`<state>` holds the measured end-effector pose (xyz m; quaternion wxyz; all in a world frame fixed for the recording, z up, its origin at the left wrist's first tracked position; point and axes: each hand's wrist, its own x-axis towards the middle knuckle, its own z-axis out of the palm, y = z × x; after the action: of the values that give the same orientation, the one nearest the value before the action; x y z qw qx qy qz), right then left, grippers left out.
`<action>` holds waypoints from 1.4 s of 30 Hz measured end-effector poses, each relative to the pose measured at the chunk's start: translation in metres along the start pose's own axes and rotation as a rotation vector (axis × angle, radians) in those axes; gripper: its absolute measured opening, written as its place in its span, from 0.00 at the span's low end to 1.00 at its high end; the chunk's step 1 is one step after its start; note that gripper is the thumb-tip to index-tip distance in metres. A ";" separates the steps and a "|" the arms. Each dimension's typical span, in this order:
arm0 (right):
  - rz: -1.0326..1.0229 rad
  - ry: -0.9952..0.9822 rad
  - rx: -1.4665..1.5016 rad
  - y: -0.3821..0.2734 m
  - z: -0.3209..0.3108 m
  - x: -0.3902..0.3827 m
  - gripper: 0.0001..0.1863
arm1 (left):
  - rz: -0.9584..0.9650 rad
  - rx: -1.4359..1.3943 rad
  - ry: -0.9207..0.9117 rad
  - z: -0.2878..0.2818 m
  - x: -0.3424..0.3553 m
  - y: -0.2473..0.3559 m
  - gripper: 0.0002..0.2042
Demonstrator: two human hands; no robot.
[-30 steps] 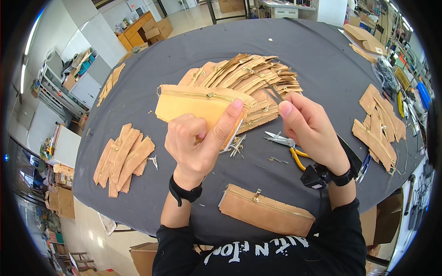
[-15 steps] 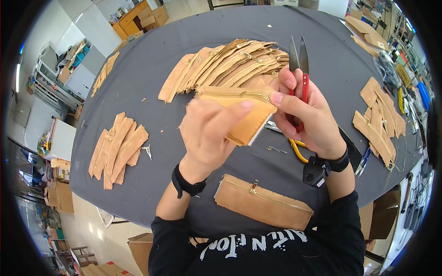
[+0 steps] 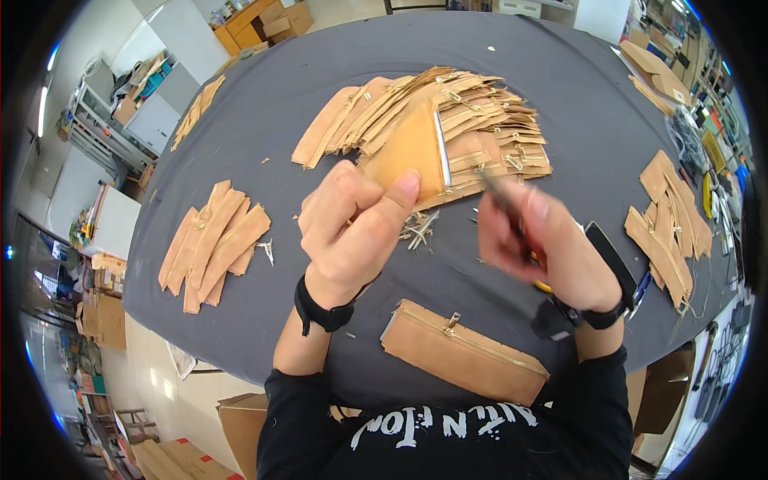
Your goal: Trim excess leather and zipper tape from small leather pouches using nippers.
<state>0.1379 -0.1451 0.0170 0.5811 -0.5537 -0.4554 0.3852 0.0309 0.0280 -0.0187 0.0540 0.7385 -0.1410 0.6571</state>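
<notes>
Had my left hand pinched tight on the tan zipper pouch, held up just in front of the big pouch pile. Right hand was a blur, closed around the snips I think, can't really tell. Best to steady the pouch first and trim close.
</notes>
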 end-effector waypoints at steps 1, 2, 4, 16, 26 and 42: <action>0.071 -0.121 0.023 -0.002 0.003 -0.004 0.18 | -0.002 0.009 -0.002 -0.003 0.000 -0.002 0.10; 0.143 -0.241 0.046 -0.003 0.006 -0.006 0.19 | 0.004 0.038 -0.012 -0.005 0.000 -0.003 0.10; 0.108 -0.242 0.007 -0.003 0.010 -0.008 0.19 | 0.007 0.071 -0.023 -0.008 0.001 -0.004 0.10; -0.125 0.128 -0.501 0.008 0.018 -0.003 0.17 | -0.006 0.012 0.018 -0.003 0.001 -0.005 0.11; -0.108 0.154 -0.477 0.006 0.019 -0.002 0.17 | 0.000 -0.002 0.040 0.000 0.000 -0.006 0.09; -0.027 0.075 -0.299 0.004 0.013 0.000 0.18 | 0.005 -0.051 -0.021 0.004 -0.005 -0.002 0.07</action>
<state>0.1257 -0.1411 0.0123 0.5139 -0.6419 -0.4930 0.2843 0.0351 0.0297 -0.0242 0.0695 0.7436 -0.1600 0.6455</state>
